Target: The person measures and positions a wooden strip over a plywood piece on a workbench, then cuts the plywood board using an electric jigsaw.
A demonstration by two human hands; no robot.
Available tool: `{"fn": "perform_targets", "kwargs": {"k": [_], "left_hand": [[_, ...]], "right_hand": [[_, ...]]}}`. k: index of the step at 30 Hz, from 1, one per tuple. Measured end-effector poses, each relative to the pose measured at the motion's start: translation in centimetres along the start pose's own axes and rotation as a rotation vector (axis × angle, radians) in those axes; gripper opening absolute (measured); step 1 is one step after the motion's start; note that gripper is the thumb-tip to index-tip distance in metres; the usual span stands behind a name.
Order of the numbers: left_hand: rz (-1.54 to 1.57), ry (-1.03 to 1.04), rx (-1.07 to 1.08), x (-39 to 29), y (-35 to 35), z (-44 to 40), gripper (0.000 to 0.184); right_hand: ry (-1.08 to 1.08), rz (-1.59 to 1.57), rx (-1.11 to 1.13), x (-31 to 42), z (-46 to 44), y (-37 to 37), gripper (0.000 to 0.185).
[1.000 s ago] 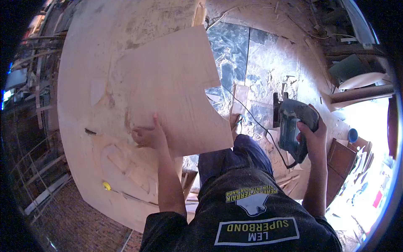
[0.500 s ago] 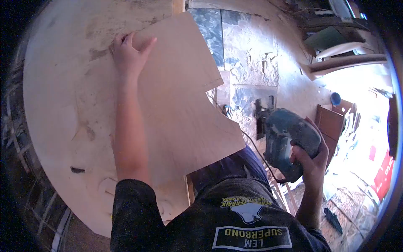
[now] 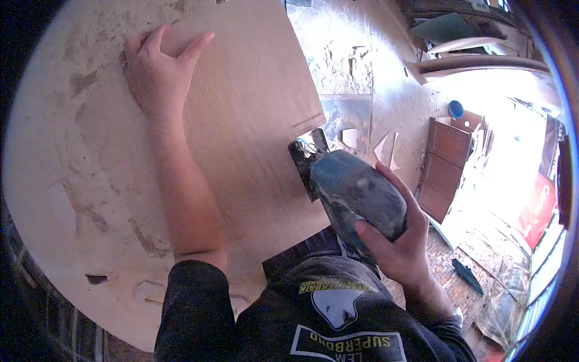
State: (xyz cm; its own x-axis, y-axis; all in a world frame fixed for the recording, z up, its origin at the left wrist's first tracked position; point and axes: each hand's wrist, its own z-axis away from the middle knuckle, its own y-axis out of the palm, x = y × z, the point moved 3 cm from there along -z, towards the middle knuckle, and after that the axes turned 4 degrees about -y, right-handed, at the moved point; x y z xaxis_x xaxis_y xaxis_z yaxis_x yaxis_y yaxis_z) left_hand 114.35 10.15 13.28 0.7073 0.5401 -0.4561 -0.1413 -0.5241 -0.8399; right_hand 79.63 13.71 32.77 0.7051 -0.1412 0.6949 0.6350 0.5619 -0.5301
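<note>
My right hand [image 3: 398, 241] is wrapped round the handle of a dusty dark teal jigsaw [image 3: 362, 196]. The tool's black base plate [image 3: 303, 170] lies at the notched right edge of a thin wooden sheet [image 3: 253, 102]; whether the blade touches the wood cannot be made out. My left hand [image 3: 161, 66] rests at the sheet's far left part, thumb and fingers spread apart. Beneath the sheet is a large pale worktable [image 3: 48, 139]. The front edge of the sheet reaches my lap.
A blue round container [image 3: 455, 109] stands by a brown wooden cabinet [image 3: 443, 169] on the right. Small wood offcuts [image 3: 386, 151] lie on the floor beyond the jigsaw. A dark object [image 3: 467, 276] lies on the brick floor at the lower right.
The jigsaw in my right hand has moved left to the sheet's edge. My left hand has gone from the sheet's near part to its far left part. The view has shifted.
</note>
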Motion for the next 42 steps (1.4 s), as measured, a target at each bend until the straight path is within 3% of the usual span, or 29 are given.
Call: {"fn": "perform_targets", "kwargs": {"k": [9, 19, 31, 37, 39, 42], "left_hand": [[-0.024, 0.017, -0.039, 0.9, 0.4, -0.5, 0.079], [0.038, 0.037, -0.05, 0.8, 1.1, -1.2, 0.069], [0.048, 0.025, 0.017, 1.2, 1.2, -1.4, 0.074], [-0.09, 0.112, -0.11, 1.3, 0.9, -1.0, 0.075], [0.064, 0.046, -0.019, -1.1, -1.8, -0.1, 0.069], [0.123, 0.009, -0.11, -2.0, -1.9, 0.1, 0.054]], "right_hand": [[0.154, -0.034, 0.03, 2.7, -1.6, 2.4, 0.079], [0.108, 0.002, 0.042, 0.7, -1.1, 1.3, 0.077], [-0.074, 0.17, 0.093, 0.9, -0.9, 0.7, 0.075], [-0.035, 0.127, 0.078, 1.5, -1.5, 1.4, 0.073], [-0.066, 0.154, 0.075, 1.5, -1.7, 1.6, 0.073], [-0.047, 0.108, 0.061, 1.9, -1.8, 2.0, 0.073]]}}
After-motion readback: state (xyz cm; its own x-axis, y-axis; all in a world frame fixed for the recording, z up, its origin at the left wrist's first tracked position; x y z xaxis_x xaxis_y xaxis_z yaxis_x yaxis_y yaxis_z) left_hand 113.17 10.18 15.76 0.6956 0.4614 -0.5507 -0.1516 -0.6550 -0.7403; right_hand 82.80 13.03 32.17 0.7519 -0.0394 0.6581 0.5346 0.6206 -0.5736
